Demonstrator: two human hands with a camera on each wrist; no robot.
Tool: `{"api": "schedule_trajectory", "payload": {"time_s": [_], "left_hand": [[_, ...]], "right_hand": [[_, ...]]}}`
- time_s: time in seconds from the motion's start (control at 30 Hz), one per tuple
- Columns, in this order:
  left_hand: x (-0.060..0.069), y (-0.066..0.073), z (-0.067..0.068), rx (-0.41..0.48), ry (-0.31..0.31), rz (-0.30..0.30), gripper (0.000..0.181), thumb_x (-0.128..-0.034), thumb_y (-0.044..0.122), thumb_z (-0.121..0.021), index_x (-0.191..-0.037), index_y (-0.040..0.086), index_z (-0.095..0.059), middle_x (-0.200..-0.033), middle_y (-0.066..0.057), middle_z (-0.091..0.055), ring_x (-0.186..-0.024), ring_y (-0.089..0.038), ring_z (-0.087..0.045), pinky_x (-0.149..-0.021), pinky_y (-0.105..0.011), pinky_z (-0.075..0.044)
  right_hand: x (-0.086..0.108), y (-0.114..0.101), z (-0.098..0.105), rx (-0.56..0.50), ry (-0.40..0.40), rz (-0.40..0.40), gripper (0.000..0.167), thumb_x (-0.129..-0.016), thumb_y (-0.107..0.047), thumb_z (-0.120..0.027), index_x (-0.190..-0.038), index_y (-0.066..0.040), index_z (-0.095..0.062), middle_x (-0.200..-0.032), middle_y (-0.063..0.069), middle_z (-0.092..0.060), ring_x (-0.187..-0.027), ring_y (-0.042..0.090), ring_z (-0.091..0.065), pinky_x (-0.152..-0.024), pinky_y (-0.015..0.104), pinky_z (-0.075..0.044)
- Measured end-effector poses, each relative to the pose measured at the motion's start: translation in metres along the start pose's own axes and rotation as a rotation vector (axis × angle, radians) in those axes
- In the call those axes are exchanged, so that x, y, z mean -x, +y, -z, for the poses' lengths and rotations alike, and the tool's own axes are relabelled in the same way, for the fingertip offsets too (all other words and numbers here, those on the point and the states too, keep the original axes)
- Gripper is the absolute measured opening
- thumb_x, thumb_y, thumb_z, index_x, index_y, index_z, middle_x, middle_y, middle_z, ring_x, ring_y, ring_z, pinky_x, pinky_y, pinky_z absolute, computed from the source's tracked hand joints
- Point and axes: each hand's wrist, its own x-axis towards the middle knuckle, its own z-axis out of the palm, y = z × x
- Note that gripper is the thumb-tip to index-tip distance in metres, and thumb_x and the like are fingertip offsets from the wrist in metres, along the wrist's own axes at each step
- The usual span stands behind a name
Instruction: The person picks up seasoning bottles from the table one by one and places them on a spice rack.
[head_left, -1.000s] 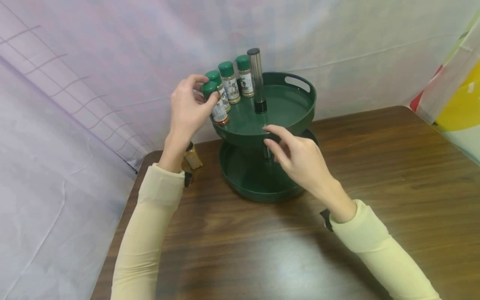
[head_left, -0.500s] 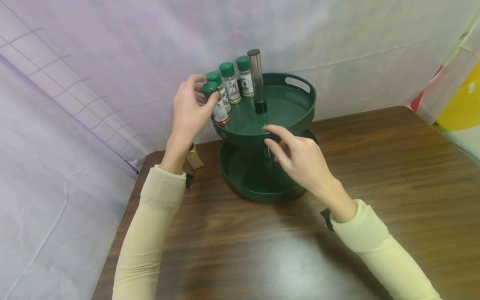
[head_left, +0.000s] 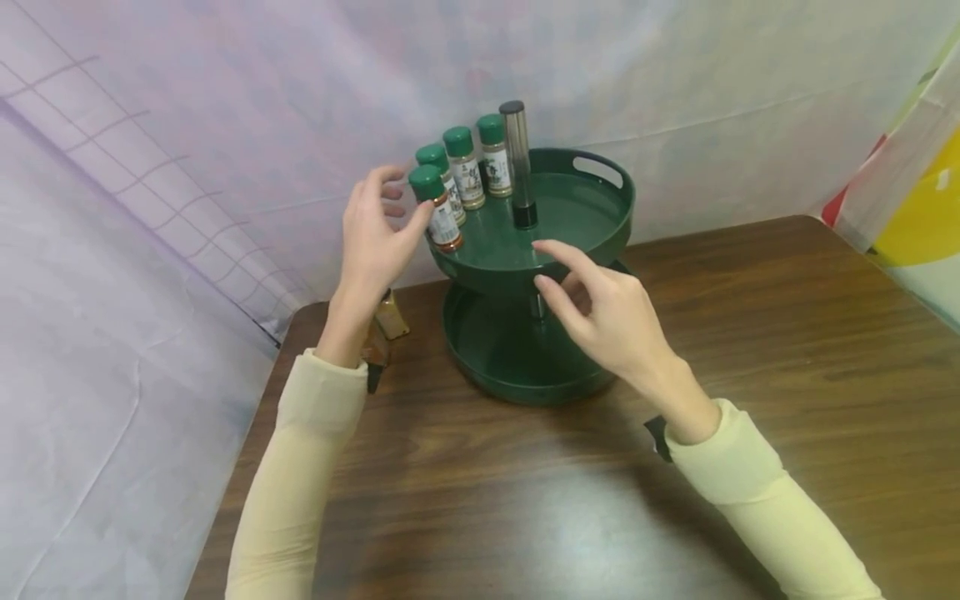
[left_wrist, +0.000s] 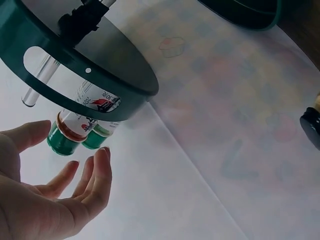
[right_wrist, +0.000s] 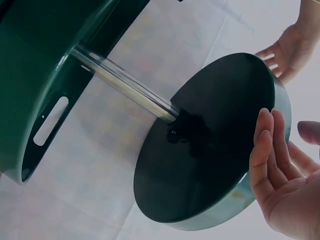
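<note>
4 jars [head_left: 465,182] on upper tray [head_left: 573,212]

- Brown wood-grain table [head_left: 810,350] under a white glare [head_left: 573,517]
- Pale sheeting [head_left: 712,92] behind the table
- Grid lines [head_left: 127,154] left of it
- Yellow patch [head_left: 926,221] to its right

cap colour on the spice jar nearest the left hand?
Green: the cap on that spice jar shows best in the head view.

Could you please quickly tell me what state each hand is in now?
Left hand: open, holding nothing, beside the front green-capped jar.
Right hand: open, holding nothing, near the upper tray.
</note>
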Motion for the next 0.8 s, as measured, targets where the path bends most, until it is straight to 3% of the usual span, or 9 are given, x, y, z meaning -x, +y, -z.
{"api": "schedule_trajectory", "payload": {"time_s": [0.27,0.5,0.8], "left_hand": [[0.02,-0.014,0.005,0.022,0.059,0.002,0.05,-0.0939,0.021,-0.071,-0.136,0.001,-0.054,-0.123,-0.021,-0.055,-0.108,-0.032,-0.057,-0.091,-0.045,-0.051],[0.039,-0.031,0.011,0.025,0.091,0.047,0.05,-0.0925,0.02,-0.073,-0.135,0.0,-0.055,-0.124,-0.021,-0.055,-0.11,-0.034,-0.056,-0.093,-0.047,-0.05],[0.058,-0.054,0.021,0.003,0.127,0.095,0.048,-0.092,0.018,-0.073,-0.133,0.0,-0.057,-0.127,-0.022,-0.052,-0.115,-0.035,-0.054,-0.095,-0.047,-0.049]], "right_hand": [[-0.001,-0.005,0.004,-0.047,0.014,0.039,0.044,-0.095,-0.013,-0.07,-0.138,-0.01,-0.06,-0.077,0.003,-0.068,-0.065,0.011,-0.062,-0.058,0.03,-0.052],[-0.002,-0.009,0.014,-0.053,0.078,0.078,0.041,-0.089,-0.005,-0.074,-0.129,-0.007,-0.066,-0.085,0.006,-0.068,-0.075,0.015,-0.064,-0.063,0.026,-0.049],[0.009,-0.011,0.015,-0.038,0.028,0.065,0.03,-0.087,-0.008,-0.077,-0.116,-0.005,-0.072,-0.094,0.008,-0.069,-0.083,0.017,-0.065,-0.072,0.025,-0.05]]}}
